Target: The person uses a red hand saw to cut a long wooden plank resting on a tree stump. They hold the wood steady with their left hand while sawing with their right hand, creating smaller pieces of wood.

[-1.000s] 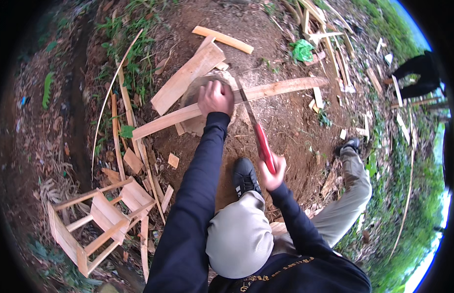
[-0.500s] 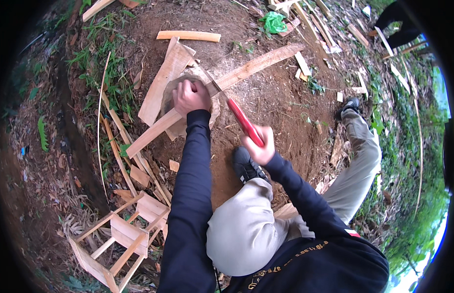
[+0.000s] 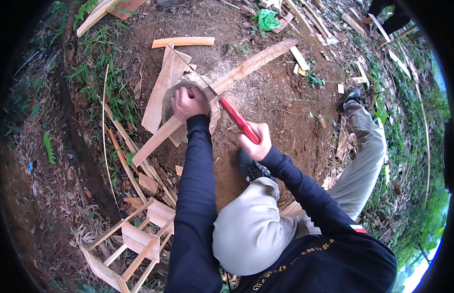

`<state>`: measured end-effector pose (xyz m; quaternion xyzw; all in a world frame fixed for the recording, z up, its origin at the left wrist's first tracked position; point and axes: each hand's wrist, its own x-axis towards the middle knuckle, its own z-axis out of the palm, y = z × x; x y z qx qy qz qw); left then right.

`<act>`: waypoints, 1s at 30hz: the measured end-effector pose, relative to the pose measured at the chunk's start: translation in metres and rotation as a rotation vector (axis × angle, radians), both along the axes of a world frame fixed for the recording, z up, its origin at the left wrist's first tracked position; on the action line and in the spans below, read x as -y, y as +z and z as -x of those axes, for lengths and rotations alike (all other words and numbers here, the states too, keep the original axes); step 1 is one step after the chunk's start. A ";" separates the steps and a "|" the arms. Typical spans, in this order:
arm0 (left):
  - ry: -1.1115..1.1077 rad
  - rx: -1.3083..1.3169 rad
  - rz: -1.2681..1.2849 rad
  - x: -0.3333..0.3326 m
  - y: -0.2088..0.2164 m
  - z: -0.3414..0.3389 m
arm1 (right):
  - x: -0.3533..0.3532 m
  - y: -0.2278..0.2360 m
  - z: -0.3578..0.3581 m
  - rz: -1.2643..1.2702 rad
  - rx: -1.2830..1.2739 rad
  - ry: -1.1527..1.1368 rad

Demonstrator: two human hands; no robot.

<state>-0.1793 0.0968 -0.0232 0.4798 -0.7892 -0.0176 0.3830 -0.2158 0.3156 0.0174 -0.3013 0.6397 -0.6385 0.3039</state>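
A long wooden plank [image 3: 256,64] lies slantwise across a round wood stump [image 3: 167,106]. My left hand [image 3: 190,103] is closed around the plank and presses it down on the stump. Held by its red handle, a handsaw [image 3: 239,120] is in my right hand [image 3: 256,142], fingers wrapped around the grip. Its thin blade crosses the plank just right of my left hand and points to the far left. Whether the teeth have cut into the wood cannot be made out. A wider board [image 3: 164,93] leans against the stump's left side.
A small wooden frame [image 3: 139,239] stands at lower left, beside long strips [image 3: 127,163]. A short board [image 3: 183,42] lies beyond the stump. Offcuts, a green plastic bag [image 3: 266,20] and more planks [image 3: 312,22] are at the far right. My shoe [image 3: 251,166] is near the stump.
My right hand has pushed the saw a little forward and left, bringing the handle closer to the plank. My left hand keeps its hold. The whole view has shifted slightly.
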 end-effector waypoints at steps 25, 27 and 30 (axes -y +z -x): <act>0.055 0.025 0.117 0.005 -0.004 -0.004 | -0.062 0.034 0.021 0.063 0.043 -0.126; 0.073 -0.002 0.116 0.005 -0.003 -0.002 | -0.061 0.027 0.017 0.037 0.002 -0.091; 0.108 -0.016 0.104 0.002 -0.003 -0.005 | -0.055 0.019 0.008 -0.007 -0.061 -0.045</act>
